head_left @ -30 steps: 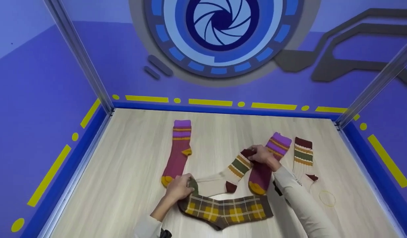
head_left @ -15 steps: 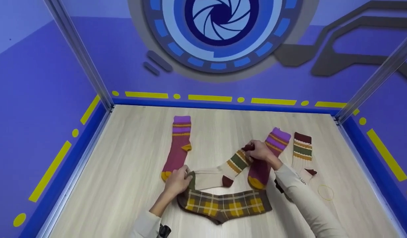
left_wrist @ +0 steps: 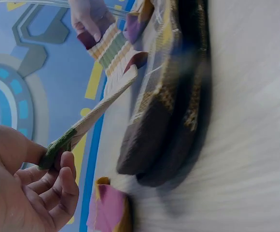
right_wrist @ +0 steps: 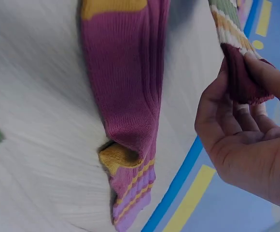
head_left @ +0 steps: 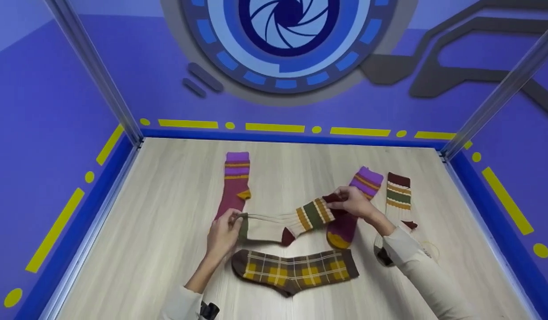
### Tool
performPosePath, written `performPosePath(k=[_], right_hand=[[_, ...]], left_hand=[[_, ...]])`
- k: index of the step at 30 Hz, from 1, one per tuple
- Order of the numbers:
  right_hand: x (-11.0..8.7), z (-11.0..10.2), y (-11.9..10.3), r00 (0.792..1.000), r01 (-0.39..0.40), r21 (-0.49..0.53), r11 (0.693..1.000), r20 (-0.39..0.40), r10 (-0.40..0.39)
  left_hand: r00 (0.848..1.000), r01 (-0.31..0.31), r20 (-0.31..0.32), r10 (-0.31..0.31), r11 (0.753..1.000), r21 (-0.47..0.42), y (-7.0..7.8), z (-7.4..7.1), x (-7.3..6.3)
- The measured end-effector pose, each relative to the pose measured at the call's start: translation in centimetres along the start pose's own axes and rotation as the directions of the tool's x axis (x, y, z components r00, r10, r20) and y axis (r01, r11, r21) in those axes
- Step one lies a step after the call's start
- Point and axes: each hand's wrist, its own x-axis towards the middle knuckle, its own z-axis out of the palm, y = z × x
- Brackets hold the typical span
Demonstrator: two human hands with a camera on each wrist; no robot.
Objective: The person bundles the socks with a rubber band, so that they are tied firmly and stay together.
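A cream striped sock [head_left: 266,227] with a green toe, dark red heel and dark red cuff is stretched between both hands. My left hand [head_left: 221,233] pinches its green toe; in the left wrist view the sock slopes up from the table toward that thumb and finger. The cuff is pinched by my right hand [head_left: 356,204], with the thumb on top in the right wrist view. Just in front of the held sock lies a brown and yellow plaid sock [head_left: 294,270], which shows two layers in the left wrist view.
A magenta sock with purple cuff [head_left: 236,178] lies at left, partly behind the left hand. Another magenta sock [head_left: 340,235] lies under the right hand. At right are a matching cream sock [head_left: 398,198] and a thin yellow ring [head_left: 436,250]. Blue walls [head_left: 274,115] enclose the table.
Both hands have raised the cream sock's toe end and shifted it away from the plaid sock, opening a gap between them. The camera view has shifted slightly.
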Motion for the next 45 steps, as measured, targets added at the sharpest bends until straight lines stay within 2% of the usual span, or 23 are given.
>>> performPosePath(k=[4,9,14,19,23,26,28,32,36,39,41,45], right_hand=[[-1.7,-0.8,0.3,0.997,-0.045,0.009,0.999,0.063,0.044],[-4.1,-1.9,0.7,0.989,-0.042,0.025,0.999,0.145,0.038],[-6.0,-2.6,0.6,0.97,-0.056,0.074,0.996,0.239,0.037],[-7.1,-2.6,0.9,0.949,-0.052,0.107,0.993,0.314,0.016],[-8.0,-2.2,1.5,0.928,-0.066,0.121,0.99,0.373,0.016],[-8.6,-1.8,2.0,0.907,-0.063,0.117,0.991,0.422,0.008],[-9.0,-1.6,2.3,0.891,-0.065,0.123,0.99,0.454,0.002],[-9.8,-1.3,2.7,0.861,-0.097,0.156,0.983,0.509,0.004],[-10.6,-1.2,3.1,0.836,-0.151,0.157,0.976,0.548,0.041],[-10.9,-0.8,3.4,0.833,-0.168,0.14,0.976,0.549,0.064],[-11.1,-0.5,3.6,0.844,-0.157,0.126,0.979,0.533,0.067],[-11.4,0.0,4.1,0.87,-0.115,0.096,0.989,0.49,0.054]], left_hand=[[0.999,0.029,0.033,-0.027,0.998,-0.056,0.2,-1.0,-0.2],[0.997,0.023,0.07,-0.012,0.989,-0.148,0.7,-2.1,-0.9],[0.99,0.062,0.137,-0.029,0.967,-0.246,0.5,-3.1,-1.6],[0.979,0.094,0.203,-0.035,0.952,-0.291,0.1,-3.5,-2.1],[0.968,0.101,0.249,-0.036,0.961,-0.256,-0.1,-3.7,-2.7],[0.964,0.074,0.266,-0.022,0.98,-0.185,-0.4,-3.9,-3.2],[0.959,0.069,0.282,-0.019,0.984,-0.167,-0.5,-4.0,-3.5],[0.943,0.069,0.333,0.005,0.975,-0.21,-0.9,-4.1,-3.7],[0.913,0.059,0.405,0.051,0.966,-0.254,-1.4,-4.0,-4.1],[0.897,0.047,0.437,0.064,0.97,-0.238,-1.9,-3.8,-4.4],[0.898,0.045,0.437,0.049,0.979,-0.201,-2.1,-3.6,-4.6],[0.908,0.075,0.418,-0.028,0.993,-0.095,-2.3,-3.0,-4.8]])
